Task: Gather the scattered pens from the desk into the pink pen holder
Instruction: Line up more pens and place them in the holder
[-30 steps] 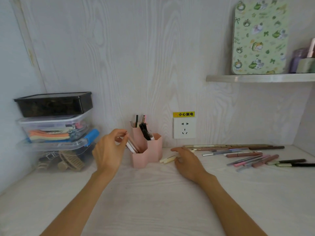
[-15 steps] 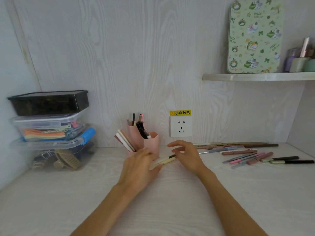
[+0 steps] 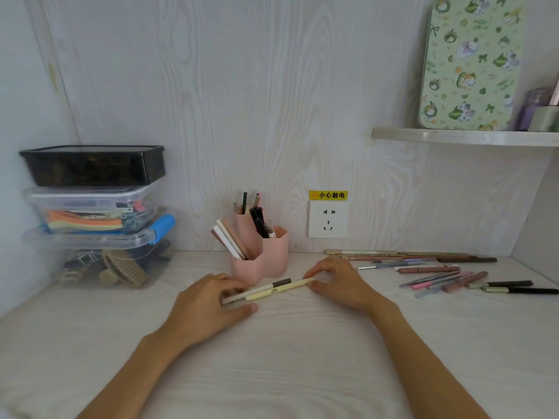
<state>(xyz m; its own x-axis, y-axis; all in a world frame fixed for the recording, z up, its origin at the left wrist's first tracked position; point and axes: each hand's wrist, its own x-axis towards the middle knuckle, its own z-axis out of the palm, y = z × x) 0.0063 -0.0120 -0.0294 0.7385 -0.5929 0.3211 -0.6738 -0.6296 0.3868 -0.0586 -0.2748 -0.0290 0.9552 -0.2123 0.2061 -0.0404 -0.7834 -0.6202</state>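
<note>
The pink pen holder [image 3: 274, 256] stands against the back wall with several pens upright or leaning in its cups. Just in front of it two pens lie side by side, slanting up to the right: a cream pen [image 3: 279, 291] and a white pen with a dark band [image 3: 263, 288]. My left hand [image 3: 208, 309] pinches their left ends between thumb and fingers. My right hand [image 3: 340, 282] pinches the cream pen's right tip. Several scattered pens [image 3: 435, 270] lie on the desk to the right.
Three stacked plastic boxes [image 3: 96, 219] fill the left back corner. A wall socket [image 3: 328, 219] with a yellow label sits behind the holder. A shelf [image 3: 465, 137] at upper right carries a patterned tin and small jars. The right wall closes the desk.
My left hand left the holder, came right and down, and took the left ends of the two pens. My right hand pushed the pens leftward and now grips their right tip.
</note>
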